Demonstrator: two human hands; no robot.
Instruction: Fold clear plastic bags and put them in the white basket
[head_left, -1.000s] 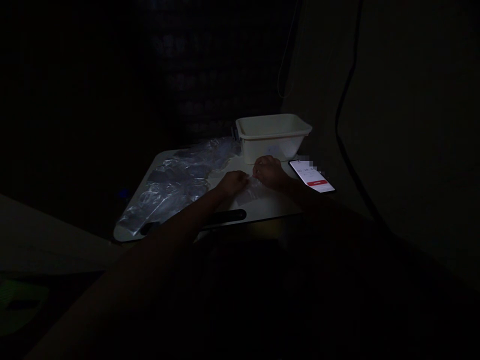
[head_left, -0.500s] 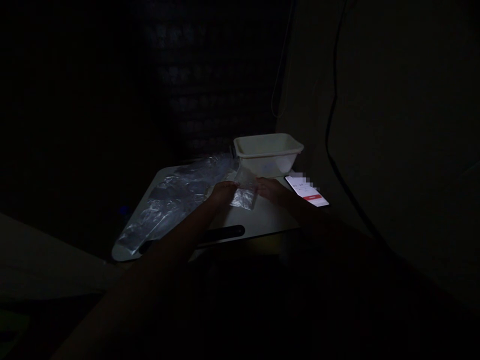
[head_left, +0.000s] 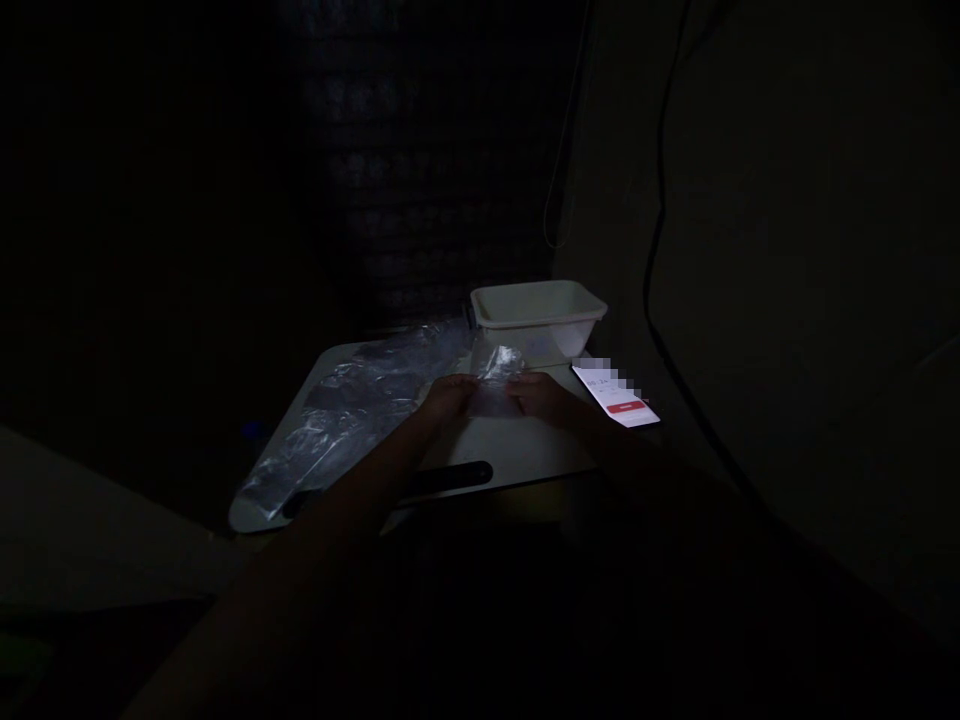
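Between my two hands is a small clear plastic bag (head_left: 495,392), held up over the white table (head_left: 517,445) in front of the basin. My left hand (head_left: 450,394) is closed on the bag's left edge. On the opposite edge, my right hand (head_left: 538,392) grips it with bent fingers. Light glints off the upper part of the bag; the lower part looks dull and see-through. To the left, several larger clear plastic bags (head_left: 352,400) lie spread and overlapping on the table. The room is dark, so finger detail is faint.
A white plastic basin (head_left: 532,345) stands at the table's back right. A phone with a lit screen (head_left: 619,395) lies at the right edge. A dark slot (head_left: 450,478) runs along the front edge. A black cable (head_left: 652,270) hangs down the right wall.
The bright glint has gone from the lower part of the small bag to its upper part, as my hands tilt or fold it. The whole view has shifted slightly.
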